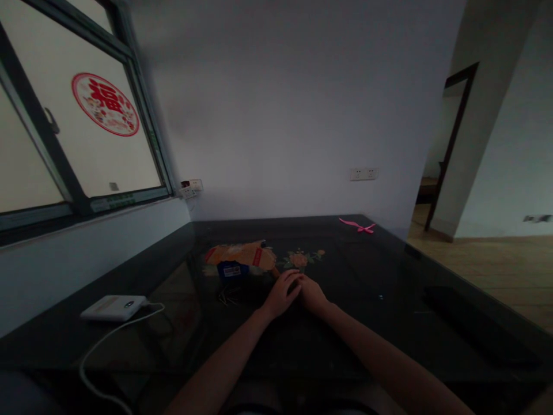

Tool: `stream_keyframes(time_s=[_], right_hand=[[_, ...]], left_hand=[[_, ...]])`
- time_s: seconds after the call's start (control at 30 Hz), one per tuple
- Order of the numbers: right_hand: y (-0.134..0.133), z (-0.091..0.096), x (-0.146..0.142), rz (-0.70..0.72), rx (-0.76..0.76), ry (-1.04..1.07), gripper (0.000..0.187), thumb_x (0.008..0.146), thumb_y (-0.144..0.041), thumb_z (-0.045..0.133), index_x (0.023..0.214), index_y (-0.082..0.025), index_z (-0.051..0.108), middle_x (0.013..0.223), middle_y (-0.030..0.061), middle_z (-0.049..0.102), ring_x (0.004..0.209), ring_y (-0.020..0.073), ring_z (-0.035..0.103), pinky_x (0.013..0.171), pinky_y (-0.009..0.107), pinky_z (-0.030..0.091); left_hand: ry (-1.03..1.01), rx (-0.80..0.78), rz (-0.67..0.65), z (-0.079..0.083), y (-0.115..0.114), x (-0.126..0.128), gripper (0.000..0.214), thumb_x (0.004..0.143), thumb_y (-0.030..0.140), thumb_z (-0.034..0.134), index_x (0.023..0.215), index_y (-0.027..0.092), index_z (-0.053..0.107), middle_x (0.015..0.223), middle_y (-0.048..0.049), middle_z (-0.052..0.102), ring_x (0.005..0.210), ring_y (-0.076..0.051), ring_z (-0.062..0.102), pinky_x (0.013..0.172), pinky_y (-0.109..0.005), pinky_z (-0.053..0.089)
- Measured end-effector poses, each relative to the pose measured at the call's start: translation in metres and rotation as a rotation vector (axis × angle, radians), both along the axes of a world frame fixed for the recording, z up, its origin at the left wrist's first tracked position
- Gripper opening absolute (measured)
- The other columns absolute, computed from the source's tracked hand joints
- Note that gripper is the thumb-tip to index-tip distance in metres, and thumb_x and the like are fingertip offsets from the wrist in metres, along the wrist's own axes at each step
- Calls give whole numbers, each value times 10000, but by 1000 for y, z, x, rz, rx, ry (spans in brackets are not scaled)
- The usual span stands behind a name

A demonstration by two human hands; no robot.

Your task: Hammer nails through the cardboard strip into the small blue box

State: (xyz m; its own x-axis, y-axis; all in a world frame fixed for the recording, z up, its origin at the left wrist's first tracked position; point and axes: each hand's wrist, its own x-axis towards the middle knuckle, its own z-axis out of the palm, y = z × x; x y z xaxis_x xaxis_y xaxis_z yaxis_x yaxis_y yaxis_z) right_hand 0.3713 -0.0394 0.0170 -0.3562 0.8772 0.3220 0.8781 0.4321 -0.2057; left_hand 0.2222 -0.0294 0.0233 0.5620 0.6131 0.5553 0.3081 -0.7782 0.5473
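Note:
My left hand (pixel 281 295) rests on the dark glossy table (pixel 345 340), fingers stretched forward and the thumb a little apart. Against it lies my right hand (pixel 314 294), whose fingertips reach in under the left fingers and are mostly hidden. I see nothing held between them. Just left of the hands is a crumpled orange and tan piece of packaging (pixel 242 254) with a torn edge, lying over a small blue box (pixel 232 271). Several thin sticks (pixel 227 296) lie loosely in front of the box. A printed flower pattern (pixel 299 260) shows beyond my fingertips.
A white power bank (pixel 114 308) with a white cable (pixel 103 340) lies on the left, its cable hanging over the front edge. A pink ribbon-like strip (pixel 364 229) is at the far right. A dark flat object (pixel 475 325) lies near the right edge. Wall and window border the table.

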Motion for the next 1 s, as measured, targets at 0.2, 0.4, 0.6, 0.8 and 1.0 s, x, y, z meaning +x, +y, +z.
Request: stream_keyframes(time_s=[0.2,0.4,0.6,0.8,1.0], right_hand=[[-4,0,-9,49,-8,17,353,854,-131,410,1159,-96,583,1149,155,624,1067,197,570,914,291,421],[-13,-1,-23,184,-55,-33,318,805,-126,469,1057,-85,658,1074,163,669,1001,220,617,876,291,443],[-16,3,-22,224,-27,-21,359,813,-134,463,1123,-74,633,1107,153,661,1030,221,608,897,289,436],[-16,5,-21,224,-22,-15,357,818,-131,446,1115,-56,630,1104,170,657,1017,231,612,883,306,448],[-16,5,-22,234,-39,-8,350,824,-140,448,1105,-44,632,1103,181,654,1032,224,601,903,303,434]], left_hand=[[-87,-150,-12,1,2,-1,392,909,393,381,1168,173,575,1168,-96,592,1114,-193,518,1008,-345,365],[-45,-275,-48,4,1,-3,487,921,423,291,1022,131,667,1042,-90,672,997,-200,596,925,-315,414],[-43,-244,-61,2,4,-2,488,921,420,294,1019,123,669,1023,-91,679,968,-197,604,900,-304,419],[-32,-224,-77,2,5,-4,490,925,413,280,1024,129,667,1018,-81,679,958,-193,602,892,-296,419],[-15,-243,-108,2,8,-4,493,929,417,273,1037,132,661,1012,-75,678,959,-186,599,894,-288,417]])
